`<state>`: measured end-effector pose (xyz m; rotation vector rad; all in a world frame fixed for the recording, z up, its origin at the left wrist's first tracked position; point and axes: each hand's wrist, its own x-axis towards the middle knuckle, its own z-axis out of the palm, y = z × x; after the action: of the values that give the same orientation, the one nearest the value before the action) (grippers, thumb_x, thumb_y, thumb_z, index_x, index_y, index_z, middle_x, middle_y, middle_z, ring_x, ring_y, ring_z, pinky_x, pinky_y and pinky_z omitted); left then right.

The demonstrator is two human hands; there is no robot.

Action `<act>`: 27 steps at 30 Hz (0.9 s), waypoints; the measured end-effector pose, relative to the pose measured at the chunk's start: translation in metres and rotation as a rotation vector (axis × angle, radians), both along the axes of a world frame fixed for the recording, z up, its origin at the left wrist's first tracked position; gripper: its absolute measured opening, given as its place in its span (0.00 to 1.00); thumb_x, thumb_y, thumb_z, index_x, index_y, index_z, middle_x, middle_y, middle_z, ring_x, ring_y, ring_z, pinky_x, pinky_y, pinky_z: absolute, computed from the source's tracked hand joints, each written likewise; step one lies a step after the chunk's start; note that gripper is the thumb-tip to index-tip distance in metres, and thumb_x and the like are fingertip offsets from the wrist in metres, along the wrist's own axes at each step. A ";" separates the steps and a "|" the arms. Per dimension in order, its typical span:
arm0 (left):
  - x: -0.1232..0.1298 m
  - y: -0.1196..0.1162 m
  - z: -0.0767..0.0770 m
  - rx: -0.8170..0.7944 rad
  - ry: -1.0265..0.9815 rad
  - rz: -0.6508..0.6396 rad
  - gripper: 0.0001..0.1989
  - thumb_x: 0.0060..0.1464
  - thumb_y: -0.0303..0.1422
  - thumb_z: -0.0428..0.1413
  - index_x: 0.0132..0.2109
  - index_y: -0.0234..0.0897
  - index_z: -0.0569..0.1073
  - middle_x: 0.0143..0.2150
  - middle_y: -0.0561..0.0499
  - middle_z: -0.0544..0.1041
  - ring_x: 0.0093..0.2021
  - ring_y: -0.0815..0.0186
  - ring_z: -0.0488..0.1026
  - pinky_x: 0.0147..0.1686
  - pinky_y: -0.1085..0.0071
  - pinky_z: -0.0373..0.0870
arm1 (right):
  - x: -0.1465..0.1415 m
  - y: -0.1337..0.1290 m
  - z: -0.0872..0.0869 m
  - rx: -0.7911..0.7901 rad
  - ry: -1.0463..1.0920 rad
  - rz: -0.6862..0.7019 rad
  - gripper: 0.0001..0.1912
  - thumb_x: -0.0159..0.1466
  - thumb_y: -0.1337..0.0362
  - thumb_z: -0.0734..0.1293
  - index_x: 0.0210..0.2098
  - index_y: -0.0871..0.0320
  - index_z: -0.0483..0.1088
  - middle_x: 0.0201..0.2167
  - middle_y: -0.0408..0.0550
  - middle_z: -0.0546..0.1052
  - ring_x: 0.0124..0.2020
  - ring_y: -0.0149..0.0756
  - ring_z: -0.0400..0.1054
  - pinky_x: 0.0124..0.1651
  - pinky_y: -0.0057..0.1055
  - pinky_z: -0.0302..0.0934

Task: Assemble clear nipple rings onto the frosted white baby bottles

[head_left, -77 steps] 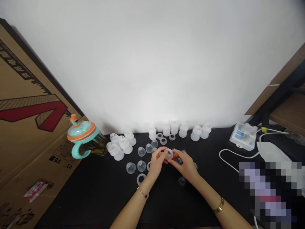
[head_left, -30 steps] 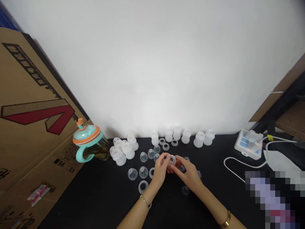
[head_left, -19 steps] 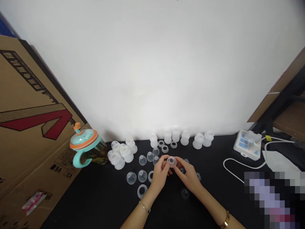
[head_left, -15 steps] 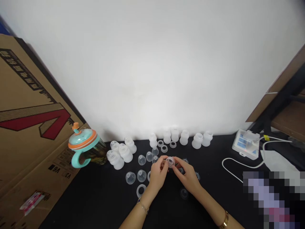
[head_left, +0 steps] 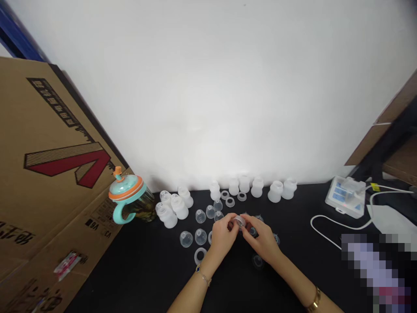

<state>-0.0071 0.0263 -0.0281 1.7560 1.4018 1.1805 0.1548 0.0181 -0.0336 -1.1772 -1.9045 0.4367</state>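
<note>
Between my two hands is a whitish translucent baby bottle collar ring (head_left: 240, 221), tilted above the black table; whether a nipple sits in it I cannot make out. My left hand (head_left: 224, 232) pinches its left side, and the fingers of my right hand (head_left: 260, 237) grip the right side. Left of my hands lie several clear domed caps (head_left: 201, 237) and a loose collar ring (head_left: 200, 256). More rings (head_left: 230, 201) rest farther back. Clear nipples (head_left: 257, 261) lie around and partly under my right hand.
Open white bottles (head_left: 257, 187) line the wall. Capped bottles (head_left: 170, 216) cluster at left beside a teal-lidded jug (head_left: 130, 195) and a cardboard box (head_left: 65, 130). At right are a clear plastic case (head_left: 345, 196), a white cable (head_left: 329, 221) and a white sheet (head_left: 391, 224).
The view has shifted, so everything sits slightly farther right in the picture. The collar ring has tilted between my fingers; both hands keep hold of it.
</note>
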 end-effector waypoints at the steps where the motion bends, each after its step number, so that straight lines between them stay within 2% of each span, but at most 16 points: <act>1: 0.000 0.000 -0.001 -0.002 -0.003 0.000 0.10 0.56 0.32 0.53 0.40 0.41 0.79 0.31 0.51 0.81 0.27 0.63 0.74 0.29 0.70 0.67 | 0.000 0.000 0.000 0.001 -0.004 0.000 0.16 0.65 0.63 0.62 0.51 0.55 0.71 0.35 0.48 0.79 0.32 0.39 0.73 0.40 0.36 0.70; 11: -0.002 -0.002 0.001 0.064 0.058 -0.036 0.11 0.58 0.32 0.52 0.41 0.41 0.79 0.31 0.50 0.81 0.27 0.64 0.75 0.30 0.71 0.68 | 0.003 -0.001 0.000 -0.023 0.045 -0.009 0.17 0.65 0.63 0.61 0.53 0.55 0.69 0.36 0.48 0.79 0.35 0.39 0.74 0.42 0.35 0.70; 16: -0.004 -0.001 0.001 0.100 0.101 -0.043 0.10 0.59 0.32 0.52 0.41 0.40 0.79 0.31 0.50 0.81 0.27 0.65 0.75 0.30 0.72 0.68 | 0.001 -0.003 -0.003 -0.015 0.052 -0.016 0.15 0.65 0.63 0.62 0.51 0.54 0.69 0.35 0.46 0.79 0.35 0.38 0.74 0.42 0.33 0.69; 22: -0.006 -0.001 0.002 0.095 0.115 -0.059 0.08 0.57 0.30 0.54 0.39 0.39 0.78 0.30 0.52 0.80 0.27 0.67 0.74 0.30 0.74 0.68 | 0.002 -0.002 -0.001 -0.002 0.033 -0.025 0.13 0.66 0.62 0.62 0.49 0.55 0.70 0.34 0.45 0.79 0.34 0.37 0.74 0.40 0.31 0.69; 27: -0.006 -0.002 0.002 0.094 0.090 -0.054 0.06 0.55 0.28 0.55 0.37 0.39 0.78 0.29 0.54 0.79 0.27 0.70 0.74 0.29 0.77 0.68 | 0.002 -0.001 -0.004 0.004 0.036 -0.018 0.13 0.67 0.61 0.62 0.49 0.55 0.71 0.37 0.47 0.80 0.36 0.38 0.75 0.42 0.32 0.68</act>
<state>-0.0133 0.0244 -0.0257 1.9212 1.3605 1.1690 0.1568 0.0169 -0.0377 -1.1758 -1.8620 0.4414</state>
